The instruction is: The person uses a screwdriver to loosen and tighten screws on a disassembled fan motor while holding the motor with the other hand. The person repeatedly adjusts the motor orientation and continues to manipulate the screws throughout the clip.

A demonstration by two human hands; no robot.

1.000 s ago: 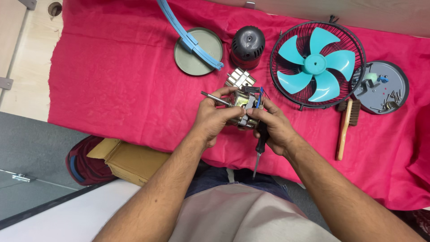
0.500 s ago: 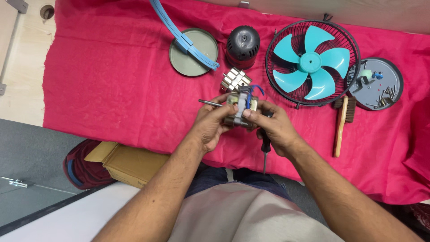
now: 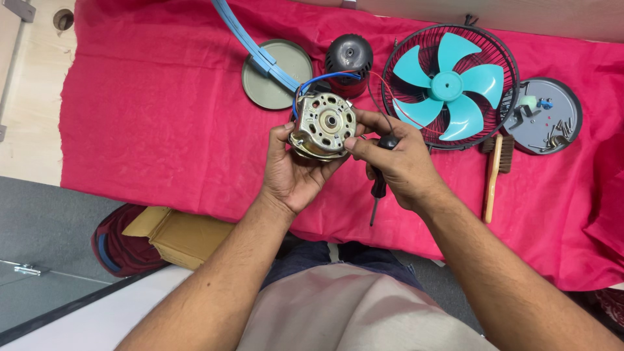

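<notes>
I hold a round metal fan motor (image 3: 322, 125) up over the red cloth (image 3: 162, 110), its flat end plate facing me. My left hand (image 3: 292, 170) cups it from below and the left. My right hand (image 3: 396, 159) touches its right edge with thumb and fingertips, and grips a black-handled screwdriver (image 3: 377, 188) whose shaft points down. Blue and red wires (image 3: 338, 77) run from the motor toward the black motor cover (image 3: 349, 55).
On the cloth lie a grey round base plate (image 3: 276, 75) with a blue strip (image 3: 250, 42) across it, a black fan guard with teal blades (image 3: 450, 88), a grey lid holding screws (image 3: 543, 117) and a wooden brush (image 3: 494, 175). A cardboard box (image 3: 179, 237) sits below the table's edge.
Both hands have lifted and turned the motor, so its round end plate now faces me. The screwdriver stays in the right hand.
</notes>
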